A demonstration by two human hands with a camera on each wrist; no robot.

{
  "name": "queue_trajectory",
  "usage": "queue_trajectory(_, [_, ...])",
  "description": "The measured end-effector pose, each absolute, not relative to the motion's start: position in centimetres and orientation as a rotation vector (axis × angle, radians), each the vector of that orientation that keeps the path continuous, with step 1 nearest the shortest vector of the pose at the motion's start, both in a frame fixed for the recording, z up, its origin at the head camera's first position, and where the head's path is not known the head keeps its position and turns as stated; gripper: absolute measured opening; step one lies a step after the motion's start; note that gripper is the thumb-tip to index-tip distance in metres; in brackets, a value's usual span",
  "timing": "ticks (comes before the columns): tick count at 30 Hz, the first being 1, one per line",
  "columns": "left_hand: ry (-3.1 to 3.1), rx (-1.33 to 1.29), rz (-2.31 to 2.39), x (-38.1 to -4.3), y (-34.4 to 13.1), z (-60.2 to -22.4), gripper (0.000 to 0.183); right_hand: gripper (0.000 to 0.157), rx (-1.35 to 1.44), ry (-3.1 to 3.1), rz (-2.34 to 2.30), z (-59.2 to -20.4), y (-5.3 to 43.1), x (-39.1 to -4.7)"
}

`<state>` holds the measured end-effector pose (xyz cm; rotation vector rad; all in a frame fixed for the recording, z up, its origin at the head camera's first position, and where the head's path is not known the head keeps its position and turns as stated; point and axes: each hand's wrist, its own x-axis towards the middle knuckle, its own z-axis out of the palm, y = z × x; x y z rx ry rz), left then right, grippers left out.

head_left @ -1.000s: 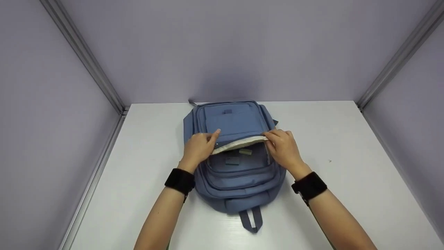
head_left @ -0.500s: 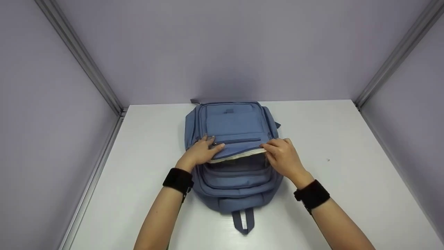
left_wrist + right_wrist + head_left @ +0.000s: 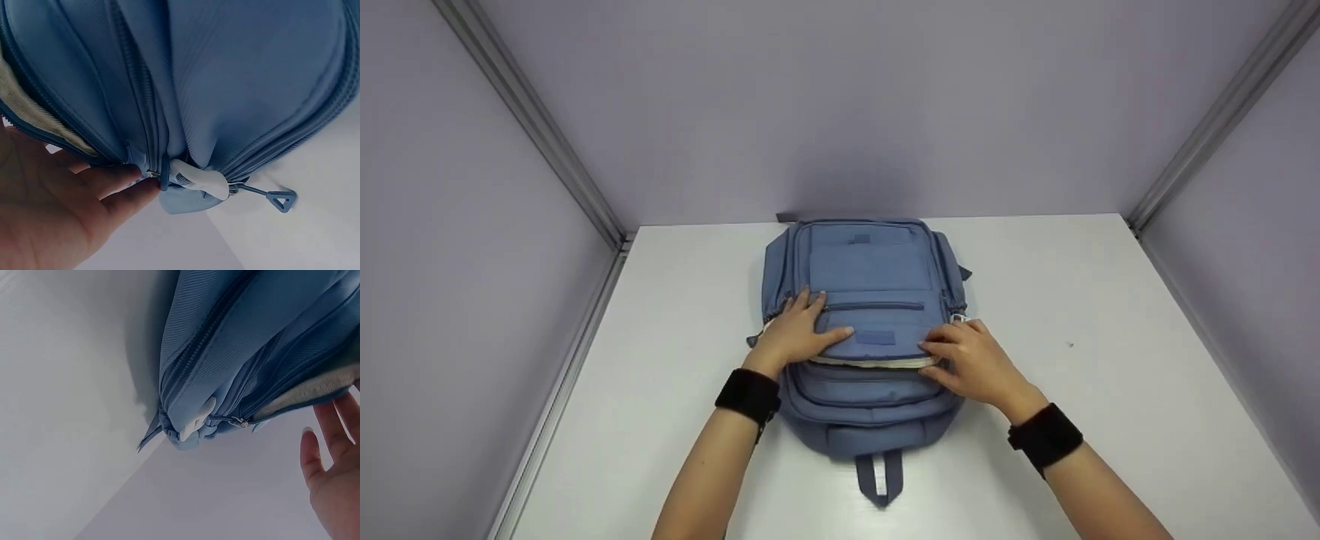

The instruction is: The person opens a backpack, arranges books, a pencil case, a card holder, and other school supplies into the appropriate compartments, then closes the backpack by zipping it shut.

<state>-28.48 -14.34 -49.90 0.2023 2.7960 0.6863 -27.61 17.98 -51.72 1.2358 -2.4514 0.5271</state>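
A blue backpack (image 3: 870, 266) lies on the table, its front flap folded down over a front pocket. Pale lining (image 3: 877, 363) shows as a narrow strip along the flap's lower edge. My left hand (image 3: 795, 334) rests with spread fingers on the left side of the flap. In the left wrist view, two of its fingertips (image 3: 147, 184) touch the bag's side near a dark zipper pull (image 3: 165, 171). My right hand (image 3: 971, 360) is at the flap's right corner, its fingertips touching the edge and its thumb apart from them. A metal zipper slider (image 3: 242, 422) hangs near the right corner.
The white table (image 3: 1110, 390) extends on both sides of the backpack. Its carry loop (image 3: 880, 480) points toward the near side. White zipper-end tabs (image 3: 198, 419) show at its sides. Grey walls (image 3: 877, 105) enclose the table at the back and sides.
The flap has come down toward the near side, covering the pocket opening. My left hand has spread flat on it. My right hand has moved down with the corner and loosened its pinch.
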Motion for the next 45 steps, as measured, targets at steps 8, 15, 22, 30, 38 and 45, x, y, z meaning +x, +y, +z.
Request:
queue_trajectory(8, [2.902,0.215,0.606,-28.0,-13.9,-50.3,0.095,0.016,0.935,-2.495,0.872,-52.0,19.1,-29.9])
queue_trajectory(15, [3.023,0.292,0.436,-27.4,-13.2,-50.7,0.087,0.044,0.621,-2.735,1.046,-52.9,19.7,-32.4])
queue_trajectory(22, [3.128,0.67,0.395,-27.0,-12.0,-50.5,0.054,0.048,0.586,-2.864,1.116,-53.8,19.2,-33.9])
queue_trajectory(30, [2.99,0.878,0.55,-27.1,-10.8,-50.1,0.042,0.039,0.604,-2.734,1.072,-54.5,18.6,-34.3])
queue_trajectory(38, [2.858,0.859,0.555,-26.9,-10.9,-49.9,0.063,0.016,0.501,-2.711,1.031,-55.1,18.8,-35.0])
queue_trajectory(45, [2.899,0.841,0.365,-27.2,-10.2,-50.1,0.066,0.015,0.44,-2.807,0.897,-54.3,19.5,-34.8])
